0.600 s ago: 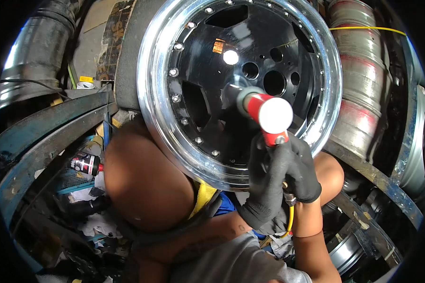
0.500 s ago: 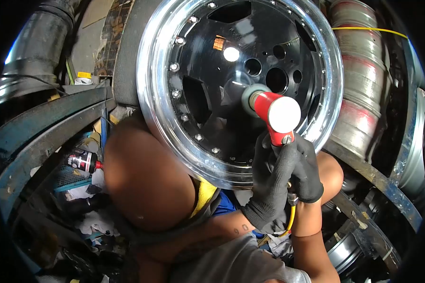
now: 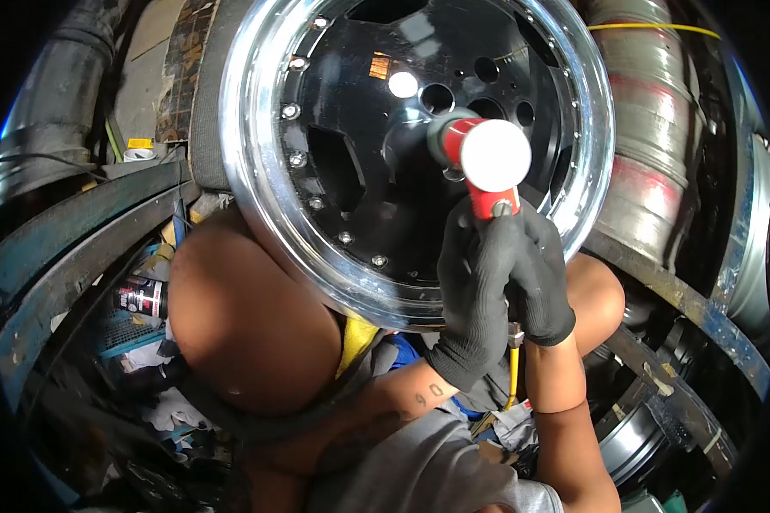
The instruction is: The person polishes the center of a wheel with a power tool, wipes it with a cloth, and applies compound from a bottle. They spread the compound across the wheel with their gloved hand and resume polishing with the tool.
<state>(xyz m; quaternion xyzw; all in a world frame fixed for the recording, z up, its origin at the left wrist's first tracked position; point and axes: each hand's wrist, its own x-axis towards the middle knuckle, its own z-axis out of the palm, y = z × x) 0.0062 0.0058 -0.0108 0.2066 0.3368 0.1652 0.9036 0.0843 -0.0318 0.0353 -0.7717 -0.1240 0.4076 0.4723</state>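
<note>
Both my hands wear black knit gloves and wrap around the handle of a red air polisher (image 3: 496, 201). My left hand (image 3: 477, 295) is closed on the left side of the grip, and my right hand (image 3: 541, 278) closes over it from the right. The polisher's round pad sits at the black face of a car wheel (image 3: 376, 188), just left of its centre bore; its contact side is hidden. A shiny metal lip with several small bolts rings the wheel. From below the grip runs a yellow air hose (image 3: 513, 376).
Stacked metal wheel barrels (image 3: 637, 111) stand on the right beside a worn metal frame (image 3: 676, 291). At left are curved metal bars (image 3: 85, 205), a dark bottle (image 3: 141, 296) and a blue mesh basket (image 3: 128, 333). My bare knees flank the wheel. Another silver rim (image 3: 633, 449) lies lower right.
The polisher and both hands have moved up and slightly left in view. The wheel has also shifted left and up, and the pad is a little higher against its face.
</note>
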